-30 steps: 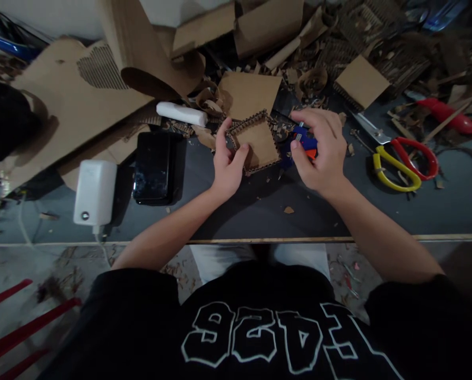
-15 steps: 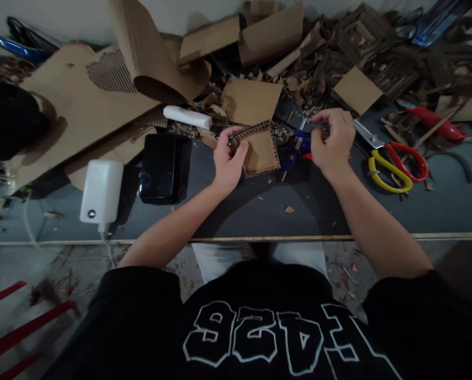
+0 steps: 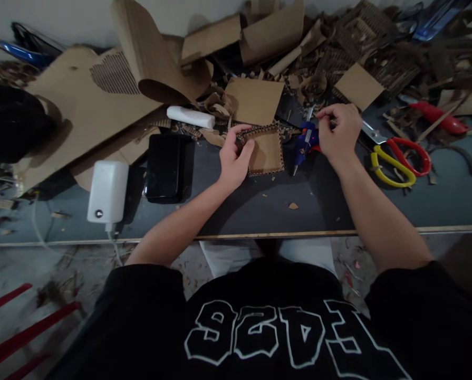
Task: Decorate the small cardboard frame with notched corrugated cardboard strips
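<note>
Cardboard square point(image 3: 267, 152) lies on the table point(image 3: 259, 211), its left edge clamped by the left hand point(image 3: 236, 158) to steady it, while the right hand point(image 3: 338, 132), fingertips pinched together on something tiny, hovers over the glue gun point(image 3: 304, 142) just beside it.

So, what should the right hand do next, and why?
Probably grip the glue gun and bring its nozzle to the square. The left hand holds the square by its left edge on the table. The glue gun lies loose just right of it, and the right hand sits at its far end, fingertips pinched on something too small to tell.
</note>
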The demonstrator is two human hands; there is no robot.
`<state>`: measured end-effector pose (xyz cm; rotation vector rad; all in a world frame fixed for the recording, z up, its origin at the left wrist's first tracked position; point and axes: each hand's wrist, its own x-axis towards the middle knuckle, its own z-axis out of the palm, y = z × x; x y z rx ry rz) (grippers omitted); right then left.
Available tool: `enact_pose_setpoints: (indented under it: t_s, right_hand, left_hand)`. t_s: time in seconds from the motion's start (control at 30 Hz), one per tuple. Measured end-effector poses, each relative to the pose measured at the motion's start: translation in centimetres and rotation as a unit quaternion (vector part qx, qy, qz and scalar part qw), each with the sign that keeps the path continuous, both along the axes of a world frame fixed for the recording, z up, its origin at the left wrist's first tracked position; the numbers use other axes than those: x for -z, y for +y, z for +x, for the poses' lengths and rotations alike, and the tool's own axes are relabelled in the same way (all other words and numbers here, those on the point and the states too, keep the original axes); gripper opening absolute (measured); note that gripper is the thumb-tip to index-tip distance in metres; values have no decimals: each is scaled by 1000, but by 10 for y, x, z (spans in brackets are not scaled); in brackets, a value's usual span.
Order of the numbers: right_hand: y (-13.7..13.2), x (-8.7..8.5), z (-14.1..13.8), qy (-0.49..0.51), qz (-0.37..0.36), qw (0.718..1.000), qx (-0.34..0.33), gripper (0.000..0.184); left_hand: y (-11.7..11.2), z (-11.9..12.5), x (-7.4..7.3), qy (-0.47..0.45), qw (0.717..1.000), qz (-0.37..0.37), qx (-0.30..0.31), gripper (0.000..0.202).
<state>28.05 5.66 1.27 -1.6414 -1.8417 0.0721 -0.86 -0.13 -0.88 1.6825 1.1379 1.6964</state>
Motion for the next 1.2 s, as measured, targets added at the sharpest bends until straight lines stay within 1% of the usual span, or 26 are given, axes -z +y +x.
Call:
enact_pose_setpoints:
  t_s: [0.13,0.2,0.23,0.27,0.3,0.37,0.43,0.5,0.6,0.67,0.77,0.83,0.9,0.97,1.03,1.1,1.2]
  right_hand:
    - [-1,-2,-1,5,29,999,21,20]
    - [-11,-9,-6,12,70,997,1,23]
    - [-18,-13,-10,17,96,995,-25,26]
    - [-26,-18,-15,22,121,990,-65,29]
    - [-36,-23,-21,23,130,985,-113,32]
    - [-54,-32,-35,9,107,974,-199,38]
    - [-68,-39,-49,-13,85,962,-257,47]
    - [-75,-43,-60,-33,69,958,-278,45]
    - [-76,-43,-67,-46,65,957,-278,27]
    - [-75,-41,-67,-37,73,956,-282,19]
    - [-74,-38,-67,-27,93,955,-281,13]
    - [-75,-36,-70,-34,94,956,-276,13]
    - [-77,-35,-74,-47,80,957,-274,15]
    - [-78,-38,-75,-62,64,956,-279,17]
    - [-78,-45,-72,-71,63,954,-285,22]
    - [-76,-55,-64,-67,69,957,-272,28]
    - [-66,-68,-47,-35,81,976,-198,29]
  left_hand:
    - [5,-4,-1,6,1000,9,-17,62]
    - [8,-7,0,15,1000,4,-21,65]
    - [10,-8,1,16,1000,-4,-24,67]
    - [12,-9,3,14,999,-16,-28,70]
    - [14,-10,6,10,999,-29,-33,73]
    - [18,-12,11,2,998,-57,-40,77]
    - [21,-14,14,1,995,-87,-38,71]
    - [21,-17,15,7,993,-114,-28,56]
    - [20,-21,13,29,990,-137,-12,38]
    - [21,-23,12,40,989,-146,-8,34]
    - [24,-25,15,41,990,-137,-7,34]
    - [26,-24,18,42,991,-126,-4,35]
    - [27,-23,21,39,992,-122,-1,35]
    - [28,-22,20,38,992,-124,6,33]
    - [27,-22,16,44,991,-124,15,29]
    - [26,-26,9,61,991,-116,10,23]
    - [25,-34,-4,117,987,-105,-12,17]
